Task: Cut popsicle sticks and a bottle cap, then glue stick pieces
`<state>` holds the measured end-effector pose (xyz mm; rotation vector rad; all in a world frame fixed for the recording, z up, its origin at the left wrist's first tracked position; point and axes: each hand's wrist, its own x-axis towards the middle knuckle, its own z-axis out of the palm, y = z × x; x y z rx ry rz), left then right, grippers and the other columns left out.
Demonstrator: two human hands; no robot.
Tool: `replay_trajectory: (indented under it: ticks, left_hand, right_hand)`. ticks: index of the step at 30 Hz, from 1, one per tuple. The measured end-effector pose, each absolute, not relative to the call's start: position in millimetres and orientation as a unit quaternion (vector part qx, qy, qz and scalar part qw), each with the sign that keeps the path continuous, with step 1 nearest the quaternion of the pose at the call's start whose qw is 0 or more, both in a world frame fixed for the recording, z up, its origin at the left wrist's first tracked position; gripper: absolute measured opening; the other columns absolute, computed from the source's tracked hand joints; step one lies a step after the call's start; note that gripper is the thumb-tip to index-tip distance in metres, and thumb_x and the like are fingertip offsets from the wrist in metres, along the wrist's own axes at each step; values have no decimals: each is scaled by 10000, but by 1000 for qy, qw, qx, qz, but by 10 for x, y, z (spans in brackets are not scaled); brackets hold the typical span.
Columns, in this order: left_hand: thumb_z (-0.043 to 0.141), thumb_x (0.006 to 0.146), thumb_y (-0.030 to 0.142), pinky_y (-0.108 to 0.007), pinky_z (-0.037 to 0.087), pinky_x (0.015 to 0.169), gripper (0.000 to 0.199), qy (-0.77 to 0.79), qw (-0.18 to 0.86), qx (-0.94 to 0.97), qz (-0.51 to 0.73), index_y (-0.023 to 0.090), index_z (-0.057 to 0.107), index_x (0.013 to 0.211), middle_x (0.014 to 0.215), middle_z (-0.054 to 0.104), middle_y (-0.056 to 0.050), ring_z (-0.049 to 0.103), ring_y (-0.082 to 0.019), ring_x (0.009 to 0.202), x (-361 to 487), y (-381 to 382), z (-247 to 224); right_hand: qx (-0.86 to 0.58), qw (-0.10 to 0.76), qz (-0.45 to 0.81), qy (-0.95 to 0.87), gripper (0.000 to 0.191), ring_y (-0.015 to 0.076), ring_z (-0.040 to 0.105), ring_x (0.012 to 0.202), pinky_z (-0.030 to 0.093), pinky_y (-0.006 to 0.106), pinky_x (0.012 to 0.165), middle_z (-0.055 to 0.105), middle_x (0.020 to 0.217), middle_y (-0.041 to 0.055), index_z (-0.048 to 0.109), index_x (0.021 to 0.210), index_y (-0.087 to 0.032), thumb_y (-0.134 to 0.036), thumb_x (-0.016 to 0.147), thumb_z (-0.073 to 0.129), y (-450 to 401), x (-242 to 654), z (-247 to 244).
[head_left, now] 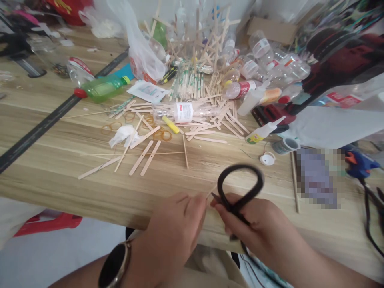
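Black-handled scissors (pixel 240 198) are gripped in my right hand (pixel 258 224), their dark tip pointing left toward my other hand. My left hand (pixel 177 224), with a watch on its wrist, is closed around a thin wooden stick (pixel 212 190), whose end shows between the two hands beside the scissor tip. Both hands are over the table's front edge, close together. Beyond them lie two flat craft sticks (pixel 146 159), a short thin stick (pixel 185 152) and a long skewer (pixel 144 154).
Plastic bottles (pixel 264 60), craft sticks and rubber bands are heaped at the back. A glue bottle (pixel 261 132), a grey cup (pixel 285 146) and a blue glue gun (pixel 361 162) stand or lie to the right. A green bottle (pixel 105 88) lies at the left.
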<state>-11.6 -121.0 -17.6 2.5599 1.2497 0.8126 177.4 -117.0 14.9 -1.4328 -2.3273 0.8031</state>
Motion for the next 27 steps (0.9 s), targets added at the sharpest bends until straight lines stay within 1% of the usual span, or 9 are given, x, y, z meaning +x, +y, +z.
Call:
replay_trajectory:
  ticks: [3, 5, 10, 13, 15, 17, 20, 22, 27]
  left_hand:
    - [383, 951, 167, -333, 569, 678, 248, 437, 228, 830, 261, 196, 600, 1068, 847, 721, -43, 686, -204, 756, -159, -1205, -124]
    - [381, 941, 150, -327, 564, 647, 258, 430, 220, 835, 264, 186, 587, 1091, 823, 716, -42, 678, -202, 716, -166, -1202, -107]
    - [328, 914, 39, -294, 497, 475, 276, 382, -32, 884, 268, 56, 558, 1065, 637, 677, -58, 625, -197, 532, -124, -1196, -145]
    - [330, 923, 42, -304, 486, 445, 269, 366, -70, 887, 272, 9, 540, 1088, 640, 686, -76, 631, -208, 527, -116, -1197, -169]
    - [322, 945, 79, -307, 508, 472, 265, 390, -10, 880, 272, 58, 559, 1063, 682, 701, -77, 647, -207, 558, -124, -1196, -165]
    - [329, 962, 128, -305, 542, 541, 259, 422, 83, 861, 273, 132, 569, 1059, 767, 723, -67, 671, -196, 623, -133, -1193, -150]
    - [353, 957, 148, -302, 564, 619, 250, 443, 157, 839, 274, 191, 562, 1088, 847, 732, -42, 688, -184, 701, -139, -1185, -127]
    - [348, 937, 98, -298, 552, 580, 257, 430, 112, 855, 268, 163, 565, 1058, 767, 718, -35, 671, -184, 648, -138, -1182, -128]
    - [343, 930, 44, -302, 468, 451, 274, 361, -75, 894, 254, -10, 520, 1133, 631, 669, -53, 610, -192, 524, -165, -1178, -180]
  right_hand:
    - [-350, 100, -55, -930, 417, 169, 576, 450, 373, 282, 417, 636, 573, 31, 692, 980, -79, -51, 942, 278, -1133, 1893, 107]
    - [-329, 94, -100, -934, 427, 180, 596, 478, 390, 289, 432, 662, 614, 47, 671, 1059, -62, -30, 934, 263, -1119, 1913, 102]
    - [-500, 164, 345, -777, 503, 90, 598, 481, 441, 173, 464, 659, 594, -1, 639, 555, -184, -276, 997, 415, -1124, 1737, 205]
    - [-528, 155, 426, -718, 578, 70, 548, 423, 438, 174, 465, 636, 557, -10, 594, 451, -185, -290, 993, 420, -1120, 1666, 246]
    - [-505, 156, 327, -783, 520, 81, 550, 414, 421, 183, 440, 633, 552, -5, 640, 540, -181, -251, 994, 398, -1106, 1698, 220]
    - [-433, 142, 129, -881, 426, 121, 584, 439, 413, 216, 413, 662, 589, 26, 708, 761, -143, -155, 983, 345, -1091, 1771, 165]
    - [-326, 104, -81, -936, 401, 173, 608, 463, 412, 275, 400, 698, 642, 77, 684, 1023, -41, -29, 930, 294, -1085, 1852, 103]
    - [-370, 121, -1, -921, 380, 164, 609, 471, 416, 262, 411, 685, 621, 62, 699, 935, -77, -83, 958, 320, -1097, 1840, 104]
    - [-570, 119, 504, -638, 587, 84, 481, 384, 351, 187, 377, 510, 463, -14, 601, 504, -176, -463, 972, 393, -1152, 1680, 210]
